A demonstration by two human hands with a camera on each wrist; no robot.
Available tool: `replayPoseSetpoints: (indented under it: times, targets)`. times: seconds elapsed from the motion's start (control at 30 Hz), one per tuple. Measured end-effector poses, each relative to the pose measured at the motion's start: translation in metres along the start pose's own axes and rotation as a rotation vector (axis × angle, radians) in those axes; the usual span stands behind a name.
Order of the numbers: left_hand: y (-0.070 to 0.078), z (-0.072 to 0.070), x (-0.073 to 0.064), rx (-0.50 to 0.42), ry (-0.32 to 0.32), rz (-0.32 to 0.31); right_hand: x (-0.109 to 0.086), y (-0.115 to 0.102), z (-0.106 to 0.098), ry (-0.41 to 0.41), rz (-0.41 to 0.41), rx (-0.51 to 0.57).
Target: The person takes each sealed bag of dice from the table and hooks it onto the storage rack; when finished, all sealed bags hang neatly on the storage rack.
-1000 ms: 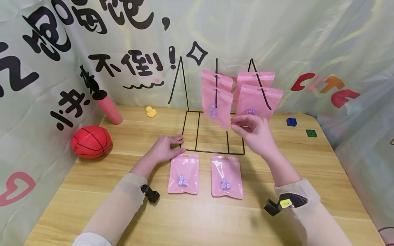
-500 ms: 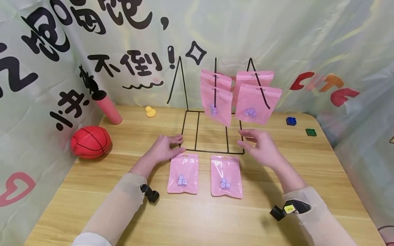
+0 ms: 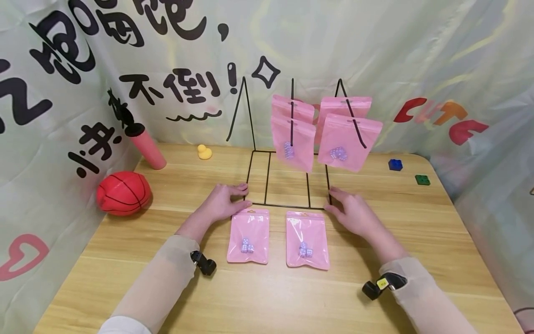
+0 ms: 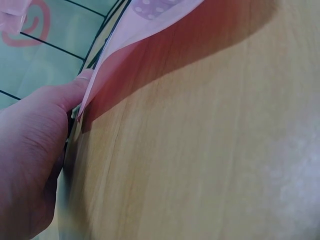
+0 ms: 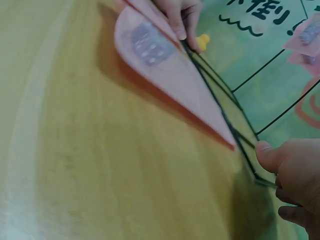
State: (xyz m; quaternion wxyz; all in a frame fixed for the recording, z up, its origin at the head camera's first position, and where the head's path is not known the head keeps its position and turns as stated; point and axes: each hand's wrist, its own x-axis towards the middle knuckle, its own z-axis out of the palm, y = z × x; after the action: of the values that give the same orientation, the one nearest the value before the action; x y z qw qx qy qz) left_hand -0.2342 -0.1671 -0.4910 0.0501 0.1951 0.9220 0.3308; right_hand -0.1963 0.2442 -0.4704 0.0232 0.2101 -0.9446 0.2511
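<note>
A black wire display rack stands on the table. My left hand holds its front left corner between thumb and fingers. At the front right corner, my right hand has its thumb and fingers spread, fingertips right at the rods; the right wrist view shows the thumb there. Two pink zip pouches with lilac dice, the left pouch and right pouch, lie flat before the rack. More hang in pairs: a front pouch on the middle hook, another on the right hook. The left hook is bare.
Left of the rack are a red toy basketball, a pink cylinder with a black top, and a yellow toy duck. Blue and green toy bricks lie to the right. A printed cloth hangs behind.
My right hand has let go of the front pouch on the right hook and come down to the rack's front right corner. My left hand stays at the left corner.
</note>
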Motion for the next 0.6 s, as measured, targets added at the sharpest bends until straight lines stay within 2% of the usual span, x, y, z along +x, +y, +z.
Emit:
replayPoseSetpoints:
  times: [0.13,0.4,0.6]
  targets:
    - [0.000,0.000,0.000,-0.007,0.003,0.008,0.000,0.000,0.006,-0.013,0.009,-0.041]
    - [-0.001,0.002,0.000,-0.006,0.012,0.029,-0.003,0.003,0.013,0.017,0.000,-0.105]
    - [0.003,-0.003,-0.004,-0.015,-0.011,0.003,-0.005,0.004,0.016,0.027,-0.002,-0.105]
